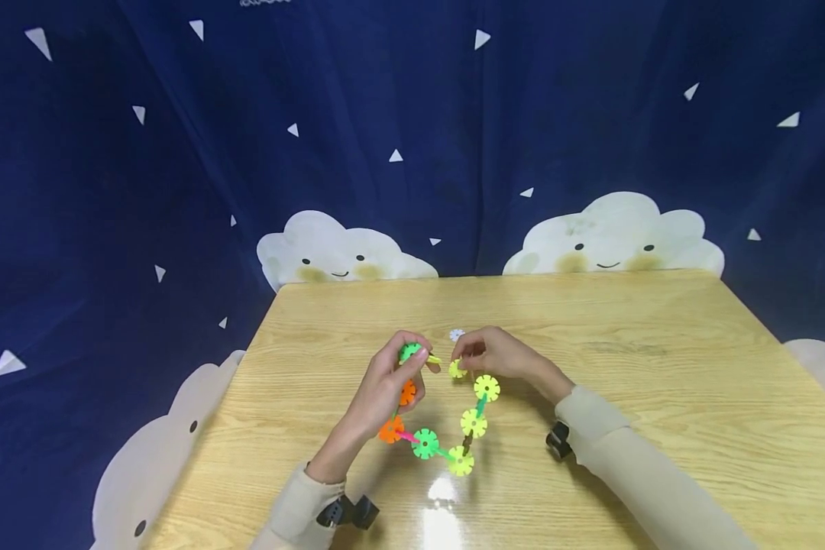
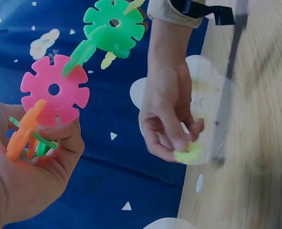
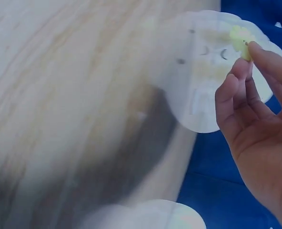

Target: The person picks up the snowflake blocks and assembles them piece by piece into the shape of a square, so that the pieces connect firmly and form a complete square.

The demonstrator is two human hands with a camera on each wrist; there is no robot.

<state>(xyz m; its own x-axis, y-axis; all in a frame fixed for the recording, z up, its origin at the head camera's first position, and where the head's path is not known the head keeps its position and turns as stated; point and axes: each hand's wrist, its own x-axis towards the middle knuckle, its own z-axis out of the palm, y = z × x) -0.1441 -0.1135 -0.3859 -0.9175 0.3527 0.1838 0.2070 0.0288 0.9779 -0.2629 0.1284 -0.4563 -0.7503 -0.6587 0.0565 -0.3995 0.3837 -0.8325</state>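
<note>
My left hand [image 1: 388, 382] grips one end of a chain of notched plastic discs slotted into each other. Its pieces are green [image 1: 425, 444], orange [image 1: 391, 429], yellow [image 1: 461, 461], pink and brown, and the chain hangs in a bent loop above the table. In the left wrist view a pink disc [image 2: 54, 89] stands up beside the left fingers. Between thumb and fingertips my right hand [image 1: 496, 354] pinches a single yellow disc [image 3: 241, 40]. That loose disc is a short way right of the left hand, apart from the chain.
A white disc [image 1: 457, 334] lies on the wooden table [image 1: 626, 344] just beyond the hands. A dark blue curtain [image 1: 399, 99] with white triangles and clouds hangs behind the table. Dark wrist cameras [image 1: 559, 441] are strapped at both sleeves.
</note>
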